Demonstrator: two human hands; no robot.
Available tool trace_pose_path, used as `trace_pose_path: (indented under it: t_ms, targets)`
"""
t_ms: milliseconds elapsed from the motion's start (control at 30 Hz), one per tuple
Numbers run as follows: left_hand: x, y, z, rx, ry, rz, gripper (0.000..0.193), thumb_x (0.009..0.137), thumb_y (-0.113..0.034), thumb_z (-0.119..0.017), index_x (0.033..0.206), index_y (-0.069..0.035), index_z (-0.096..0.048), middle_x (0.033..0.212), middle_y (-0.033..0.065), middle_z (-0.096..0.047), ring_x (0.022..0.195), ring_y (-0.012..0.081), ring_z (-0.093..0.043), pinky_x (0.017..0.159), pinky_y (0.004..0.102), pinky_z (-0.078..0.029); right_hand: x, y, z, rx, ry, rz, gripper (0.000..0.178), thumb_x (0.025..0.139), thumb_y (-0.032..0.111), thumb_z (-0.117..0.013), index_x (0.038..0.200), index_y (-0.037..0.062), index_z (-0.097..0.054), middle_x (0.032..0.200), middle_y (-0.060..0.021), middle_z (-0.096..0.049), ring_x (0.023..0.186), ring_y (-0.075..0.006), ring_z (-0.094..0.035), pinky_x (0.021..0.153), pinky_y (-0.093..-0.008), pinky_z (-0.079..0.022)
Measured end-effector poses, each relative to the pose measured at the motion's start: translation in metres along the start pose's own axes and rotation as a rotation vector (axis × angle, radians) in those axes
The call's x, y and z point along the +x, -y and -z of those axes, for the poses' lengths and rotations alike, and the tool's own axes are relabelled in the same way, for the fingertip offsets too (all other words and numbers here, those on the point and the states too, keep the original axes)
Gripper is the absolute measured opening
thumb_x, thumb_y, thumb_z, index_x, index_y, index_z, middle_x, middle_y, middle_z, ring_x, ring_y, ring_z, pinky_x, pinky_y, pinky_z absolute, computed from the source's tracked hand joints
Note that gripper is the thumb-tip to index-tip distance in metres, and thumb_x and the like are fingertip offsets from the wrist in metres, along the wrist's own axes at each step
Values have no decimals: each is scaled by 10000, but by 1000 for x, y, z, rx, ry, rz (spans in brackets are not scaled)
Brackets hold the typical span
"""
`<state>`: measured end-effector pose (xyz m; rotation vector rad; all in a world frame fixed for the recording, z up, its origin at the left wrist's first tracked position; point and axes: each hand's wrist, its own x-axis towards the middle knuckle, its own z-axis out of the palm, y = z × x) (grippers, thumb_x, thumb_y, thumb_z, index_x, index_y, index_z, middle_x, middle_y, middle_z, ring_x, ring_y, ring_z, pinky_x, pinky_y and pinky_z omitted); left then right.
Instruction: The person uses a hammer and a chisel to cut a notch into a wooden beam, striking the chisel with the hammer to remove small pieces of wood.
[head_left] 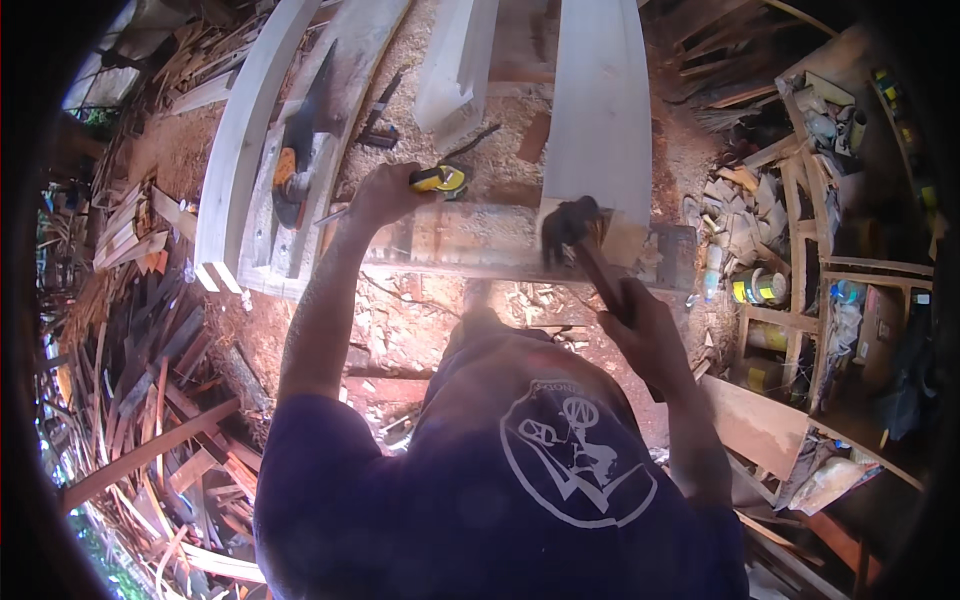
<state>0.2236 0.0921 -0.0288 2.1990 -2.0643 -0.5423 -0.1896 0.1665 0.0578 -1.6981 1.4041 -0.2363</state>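
My left hand [388, 193] is closed over the workbench around a yellow-and-black hand tool [438, 180]. A thin metal shaft [331, 216] shows on the other side of that fist, roughly in line with the yellow end; the tool's kind is not clear. My right hand [645, 333] grips a claw hammer [603, 280] by its handle. The hammer's dark head is over the near end of a wide pale board [600, 110], and I cannot tell whether it touches. A handsaw [291, 185] with an orange-and-black handle lies on boards to the left of my left hand.
Pale timbers [455, 75] and a long plank [240, 150] lie lengthwise on the sawdust-covered bench [470, 235]. Dark small tools [380, 125] rest between them. Scrap wood [150, 400] is heaped at the left. At the right stands a wooden shelf frame [800, 240] with cans.
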Motion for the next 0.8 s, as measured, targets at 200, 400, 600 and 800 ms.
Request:
trace_pose_path:
  t_ms: [200, 400, 600, 800]
  targets:
    - [43, 99, -8, -56, -232, 83, 499, 822, -180, -705, 1278, -49, -550, 1120, 272, -665, 1085, 430, -636, 922, 504, -508, 128, 48, -112, -195, 22, 230, 273, 908, 195, -594, 1071, -19, -552, 843, -237, -674, 811, -449, -665, 727, -548, -508]
    - [22, 61, 5, -222, -562, -50, 304, 894, -59, -616, 1192, -5, -621, 1123, 224, -633, 1021, 422, -628, 879, 504, -512, 177, 83, -165, -195, -130, 270, 274, 879, 185, -627, 1102, 26, -644, 1118, -206, -636, 1035, -401, -635, 864, -506, -522]
    - [-15, -27, -40, -865, -275, -198, 224, 936, -49, -636, 1155, -2, -644, 1097, 96, -665, 968, 163, -649, 875, 299, -513, 133, 15, -46, 193, -654, 167, 149, 858, 108, -695, 968, 10, -671, 1035, -156, -679, 934, -308, -659, 833, -404, -523]
    - [45, -107, -88, -998, -167, -147, 481, 964, -127, -644, 1417, -33, -511, 1284, 123, -618, 1173, 199, -598, 991, 318, -483, 181, -78, 55, 46, -674, -162, 445, 937, 399, -647, 1095, -14, -696, 1021, -189, -730, 960, -289, -704, 867, -389, -524]
